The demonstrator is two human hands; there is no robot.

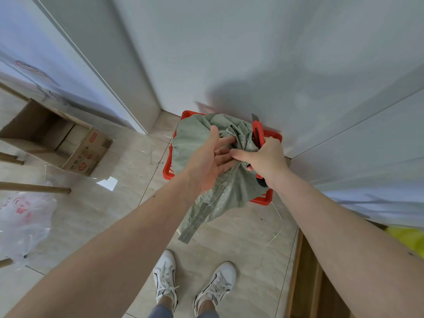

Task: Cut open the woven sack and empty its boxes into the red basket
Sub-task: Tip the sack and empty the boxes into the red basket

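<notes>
A grey-green woven sack [197, 134] hangs crumpled over the red basket [168, 167], which stands on the floor against the white wall. My left hand [207, 161] is spread against the bunched sack, its fingers pressing into the folds. My right hand [267, 160] grips a red utility knife [258, 134] with the blade pointing up, and its thumb and fingers also pinch the sack. A loose end of the sack [195, 221] dangles toward my feet. No boxes show; the sack hides the inside of the basket.
An open cardboard box [68, 143] lies on the tiled floor at left. A white plastic bag [23, 221] and wooden legs [34, 187] are at far left. A wooden unit [305, 271] and something yellow [408, 237] are at right. My white shoes [165, 278] stand below.
</notes>
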